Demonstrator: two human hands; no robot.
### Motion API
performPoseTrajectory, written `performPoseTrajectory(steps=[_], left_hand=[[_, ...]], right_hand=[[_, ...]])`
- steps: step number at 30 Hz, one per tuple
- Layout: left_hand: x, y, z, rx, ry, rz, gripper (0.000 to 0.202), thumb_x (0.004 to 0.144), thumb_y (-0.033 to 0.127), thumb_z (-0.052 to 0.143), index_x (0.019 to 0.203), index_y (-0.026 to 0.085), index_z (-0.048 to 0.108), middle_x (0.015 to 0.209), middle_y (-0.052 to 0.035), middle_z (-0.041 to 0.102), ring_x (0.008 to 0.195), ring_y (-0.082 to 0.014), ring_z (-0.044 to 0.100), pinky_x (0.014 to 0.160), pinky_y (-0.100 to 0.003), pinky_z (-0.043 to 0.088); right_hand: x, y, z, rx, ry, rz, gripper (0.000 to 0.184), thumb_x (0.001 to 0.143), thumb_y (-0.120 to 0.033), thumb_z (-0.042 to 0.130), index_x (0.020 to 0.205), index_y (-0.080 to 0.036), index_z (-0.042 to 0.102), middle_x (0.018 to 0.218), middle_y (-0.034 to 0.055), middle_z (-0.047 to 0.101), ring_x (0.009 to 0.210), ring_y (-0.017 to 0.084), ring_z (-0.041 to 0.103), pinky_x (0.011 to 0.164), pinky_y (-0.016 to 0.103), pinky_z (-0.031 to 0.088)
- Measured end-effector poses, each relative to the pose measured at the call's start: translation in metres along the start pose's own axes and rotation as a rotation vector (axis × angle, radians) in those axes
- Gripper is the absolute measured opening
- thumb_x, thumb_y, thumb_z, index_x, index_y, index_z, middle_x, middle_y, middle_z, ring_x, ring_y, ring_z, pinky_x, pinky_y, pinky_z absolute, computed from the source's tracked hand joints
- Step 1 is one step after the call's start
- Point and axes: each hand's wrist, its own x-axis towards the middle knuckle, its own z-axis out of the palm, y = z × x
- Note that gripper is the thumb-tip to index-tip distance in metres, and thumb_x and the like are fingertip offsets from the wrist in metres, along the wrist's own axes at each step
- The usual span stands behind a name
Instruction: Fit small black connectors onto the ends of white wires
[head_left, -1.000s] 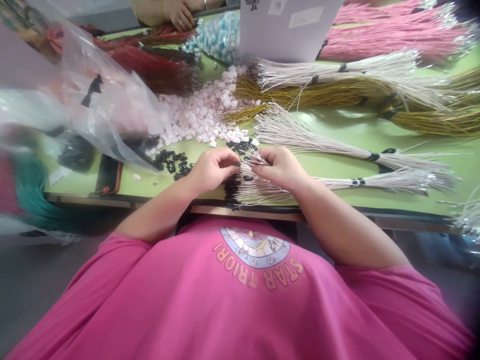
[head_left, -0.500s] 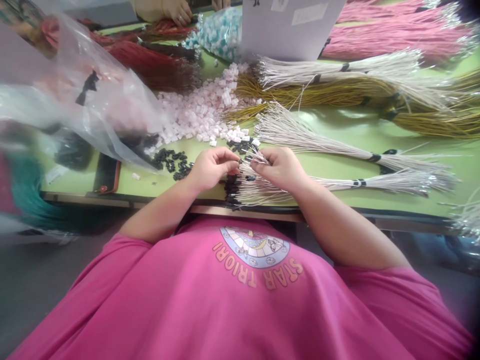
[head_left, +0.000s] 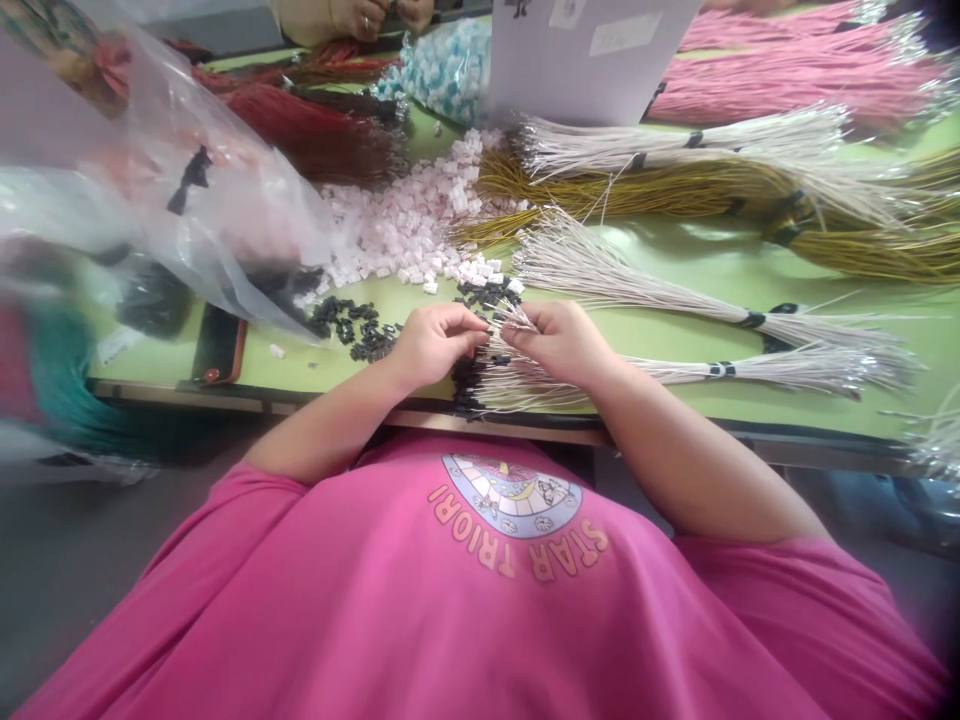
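Note:
My left hand is curled in a pinch at the near edge of the green table, its fingertips on a small black connector that I can barely make out. My right hand is closed on thin white wires drawn from the bundle of white wires lying under it. The two hands meet fingertip to fingertip. Finished wires with black ends lie below the hands. Loose black connectors sit just left of my left hand.
A heap of pale pink connectors lies beyond the hands. White, yellow, pink and red wire bundles cover the far table. A clear plastic bag fills the left. Another person's hands work at the far edge.
My hands have stayed together in the same spot, with only small finger movements. The other person's hands at the far edge have shifted slightly.

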Motion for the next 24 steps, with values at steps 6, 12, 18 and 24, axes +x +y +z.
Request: performPoseTrajectory(steps=[6, 12, 18, 24], left_hand=[[-0.002, -0.003, 0.005, 0.221, 0.029, 0.178, 0.011, 0.077, 0.027, 0.066, 0.076, 0.016, 0.068, 0.078, -0.0035, 0.068, 0.074, -0.0141, 0.062, 0.070, -0.027, 0.048], [-0.004, 0.006, -0.015, 0.456, -0.122, 0.149, 0.010, 0.080, 0.026, 0.063, 0.083, 0.017, 0.068, 0.082, -0.0029, 0.067, 0.077, -0.0144, 0.061, 0.073, -0.028, 0.047], [0.004, -0.008, -0.082, 0.859, -0.093, -0.068, 0.016, 0.081, 0.022, 0.057, 0.089, 0.021, 0.070, 0.094, -0.0064, 0.067, 0.082, -0.0204, 0.060, 0.078, -0.037, 0.046], [0.011, -0.037, -0.098, 0.948, -0.311, -0.166, 0.022, 0.079, 0.025, 0.054, 0.092, 0.022, 0.071, 0.098, -0.0057, 0.064, 0.093, -0.0227, 0.058, 0.086, -0.038, 0.044]], right_hand=[[0.000, 0.000, 0.002, -0.003, -0.011, 0.003, 0.021, 0.075, -0.030, 0.053, 0.061, -0.016, 0.050, 0.057, -0.0030, 0.042, 0.059, 0.009, 0.038, 0.056, 0.024, 0.026], [0.001, 0.004, 0.000, -0.066, 0.048, -0.108, 0.023, 0.074, -0.030, 0.056, 0.056, -0.015, 0.052, 0.060, -0.0012, 0.047, 0.060, 0.010, 0.041, 0.059, 0.025, 0.029], [0.000, 0.006, -0.010, 0.041, 0.057, -0.068, 0.020, 0.069, -0.034, 0.064, 0.064, -0.015, 0.064, 0.061, -0.0006, 0.055, 0.063, 0.013, 0.047, 0.059, 0.025, 0.030], [0.000, 0.002, -0.009, 0.055, -0.004, -0.037, 0.021, 0.071, -0.035, 0.061, 0.064, -0.015, 0.063, 0.058, -0.0010, 0.054, 0.059, 0.012, 0.045, 0.057, 0.025, 0.029]])
